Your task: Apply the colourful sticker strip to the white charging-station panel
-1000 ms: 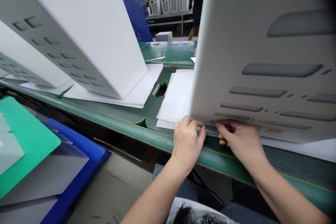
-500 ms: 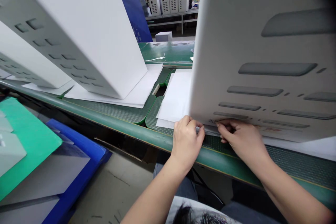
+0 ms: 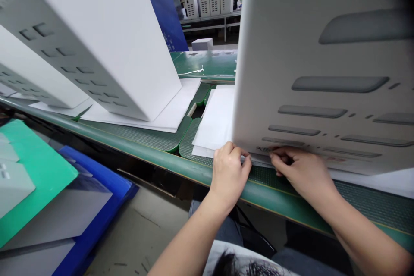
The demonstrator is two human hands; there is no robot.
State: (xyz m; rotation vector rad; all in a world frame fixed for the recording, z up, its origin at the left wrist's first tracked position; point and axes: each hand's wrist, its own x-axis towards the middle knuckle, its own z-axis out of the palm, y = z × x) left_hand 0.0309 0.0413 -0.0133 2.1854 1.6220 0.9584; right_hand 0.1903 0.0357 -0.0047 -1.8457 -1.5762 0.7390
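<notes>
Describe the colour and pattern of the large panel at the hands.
The panel is white with rows of grey slots, best in head view.

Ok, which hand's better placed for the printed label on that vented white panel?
Right, probably. The right hand has its fingertips on the printed label of the vented white panel. The left hand sits farther off at the panel's lower corner, pinching a thin white strip.

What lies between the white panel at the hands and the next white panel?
White paper sheets on a green belt, in the head view.
</notes>
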